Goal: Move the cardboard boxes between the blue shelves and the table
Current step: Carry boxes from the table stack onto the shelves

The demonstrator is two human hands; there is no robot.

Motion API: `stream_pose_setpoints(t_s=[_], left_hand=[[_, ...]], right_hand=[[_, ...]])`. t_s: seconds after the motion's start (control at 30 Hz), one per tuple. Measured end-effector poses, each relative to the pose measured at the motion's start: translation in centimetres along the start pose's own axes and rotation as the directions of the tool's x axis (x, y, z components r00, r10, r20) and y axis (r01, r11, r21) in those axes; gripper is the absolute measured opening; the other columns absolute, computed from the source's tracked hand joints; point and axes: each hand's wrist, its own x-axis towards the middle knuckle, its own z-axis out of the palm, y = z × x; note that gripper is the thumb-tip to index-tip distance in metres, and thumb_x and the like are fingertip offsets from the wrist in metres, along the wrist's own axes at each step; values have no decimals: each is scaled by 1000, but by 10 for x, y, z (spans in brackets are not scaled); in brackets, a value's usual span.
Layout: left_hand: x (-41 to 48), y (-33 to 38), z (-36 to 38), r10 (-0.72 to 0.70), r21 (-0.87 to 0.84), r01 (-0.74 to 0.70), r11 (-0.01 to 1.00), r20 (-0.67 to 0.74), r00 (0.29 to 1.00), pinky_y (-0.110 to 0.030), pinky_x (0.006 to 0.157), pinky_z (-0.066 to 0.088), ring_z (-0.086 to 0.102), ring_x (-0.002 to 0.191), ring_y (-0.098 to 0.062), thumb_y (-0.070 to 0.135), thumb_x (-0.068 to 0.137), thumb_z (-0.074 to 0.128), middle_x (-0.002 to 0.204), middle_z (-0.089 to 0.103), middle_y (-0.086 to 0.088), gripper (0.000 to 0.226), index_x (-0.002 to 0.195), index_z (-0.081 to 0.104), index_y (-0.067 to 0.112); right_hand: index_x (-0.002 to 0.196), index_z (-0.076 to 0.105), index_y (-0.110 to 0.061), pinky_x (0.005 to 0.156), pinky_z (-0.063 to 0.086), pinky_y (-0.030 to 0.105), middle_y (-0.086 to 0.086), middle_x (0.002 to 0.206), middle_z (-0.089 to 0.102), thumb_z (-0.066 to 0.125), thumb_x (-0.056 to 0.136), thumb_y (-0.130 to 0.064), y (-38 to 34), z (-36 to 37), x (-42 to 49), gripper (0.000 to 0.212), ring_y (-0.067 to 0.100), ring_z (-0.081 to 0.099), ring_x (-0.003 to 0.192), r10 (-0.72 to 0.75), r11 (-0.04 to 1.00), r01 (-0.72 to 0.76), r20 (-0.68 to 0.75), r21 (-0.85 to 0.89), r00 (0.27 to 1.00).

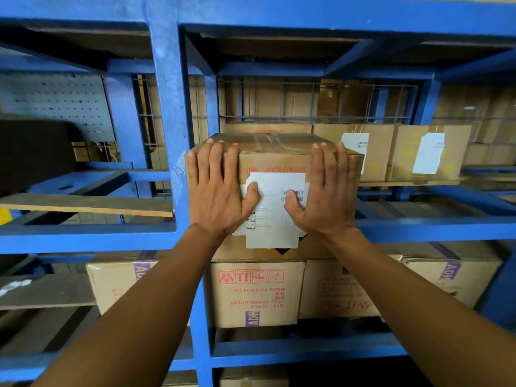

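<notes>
A taped cardboard box (275, 160) with red print and a white label sits at the front edge of the middle level of the blue shelves (167, 113). My left hand (219, 191) lies flat on the left part of its front face, fingers straight and pointing up, fingertips reaching the top edge. My right hand (325, 191) lies flat on the right part in the same way. Both thumbs rest on the white label. Neither hand curls round the box.
Two more labelled boxes (430, 152) stand to the right on the same level, with others behind a wire grid. Boxes with purple tape (255, 294) fill the level below. The left bay holds a bare wooden board (83, 205). The blue upright post stands just left of the box.
</notes>
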Motion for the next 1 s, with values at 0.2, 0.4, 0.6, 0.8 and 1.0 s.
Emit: stream_pose_setpoints(t_s=[0.2,0.4,0.6,0.8,1.0], left_hand=[[4,-3,24,-10,24,11,1000,-64,998,-52,117,10,31,135,-36,53,86,40,136,44,-19,69,137,45,6],[12,-10,47,12,31,-9,999,-90,996,-52,117,11,25,141,-35,51,91,36,148,35,-20,72,147,33,6],[-11,-13,89,7,15,-6,1000,-67,998,-50,119,5,2,147,-30,45,98,29,158,14,-21,70,152,15,3],[-5,-13,114,29,58,-22,998,-111,993,-51,118,10,14,146,-36,46,96,29,156,19,-22,71,151,19,2],[-5,-12,115,27,43,-23,999,-106,994,-52,117,12,14,146,-36,46,96,30,156,19,-22,71,151,20,2]], right_hand=[[144,37,2,119,14,52,22,148,39,53,78,-50,0,25,3,86,40,26,141,12,997,-16,-69,-70,998],[146,35,0,119,13,51,20,150,37,50,82,-52,1,48,12,84,39,25,142,19,993,-27,-69,-112,997],[147,35,0,120,1,44,19,153,33,48,84,-53,0,77,19,84,38,21,143,23,994,-30,-65,-105,998],[147,32,4,120,3,44,22,154,30,50,84,-51,8,100,24,86,40,19,143,13,996,-18,-70,-82,997],[148,31,4,120,8,49,23,155,28,48,85,-51,11,98,26,86,41,19,144,13,998,-14,-23,-61,1000]])
